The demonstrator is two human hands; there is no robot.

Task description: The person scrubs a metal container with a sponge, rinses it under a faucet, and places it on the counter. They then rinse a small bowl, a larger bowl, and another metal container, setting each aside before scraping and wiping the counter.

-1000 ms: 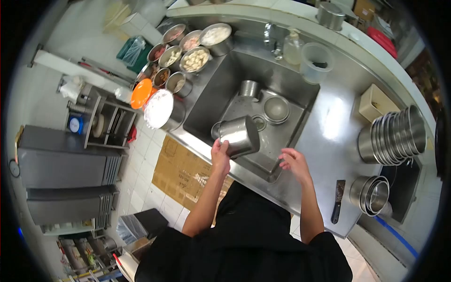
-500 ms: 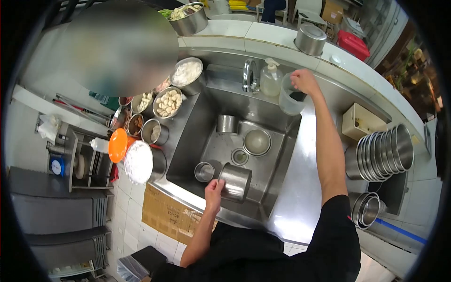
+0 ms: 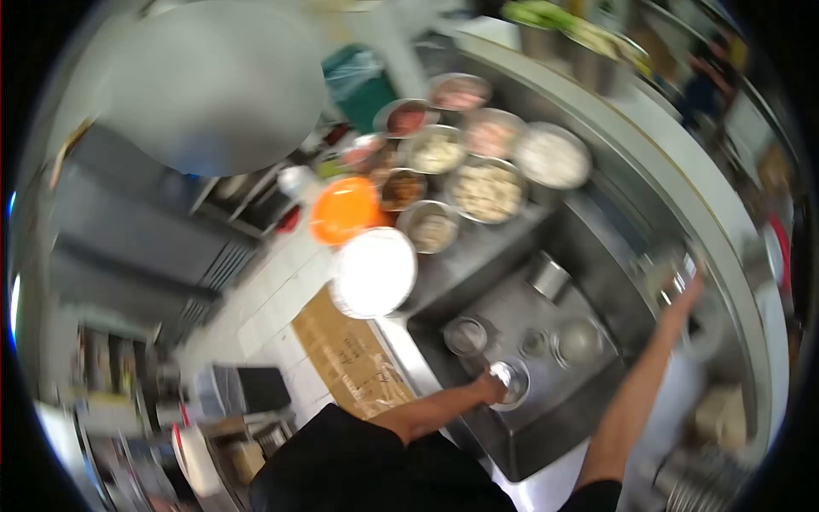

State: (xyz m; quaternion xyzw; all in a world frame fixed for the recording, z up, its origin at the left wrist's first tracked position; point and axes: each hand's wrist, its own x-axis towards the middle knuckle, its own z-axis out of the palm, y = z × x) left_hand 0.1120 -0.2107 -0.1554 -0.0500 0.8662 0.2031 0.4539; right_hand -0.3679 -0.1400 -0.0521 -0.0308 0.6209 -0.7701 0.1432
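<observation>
The view is motion-blurred. My left hand (image 3: 489,389) grips the rim of a steel pot (image 3: 513,381) that sits low in the steel sink (image 3: 597,401). My right arm stretches over the sink and my right hand (image 3: 685,294) is at the far counter beside the tap, among blurred pale shapes there. The blur hides whether it holds anything. Also in the sink are a small steel cup (image 3: 465,335), a taller cup (image 3: 548,276) and a round bowl (image 3: 578,341).
Several steel bowls of food (image 3: 486,189) crowd the counter left of the sink, next to an orange lid (image 3: 344,209) and a white-covered pot (image 3: 373,271). Cardboard (image 3: 345,354) lies on the tiled floor. Another person (image 3: 213,85) stands at the upper left.
The view has swung and tilted sharply and blurred. My left hand still holds the steel pot in the sink. My right hand stays stretched out to the far counter by the tap.
</observation>
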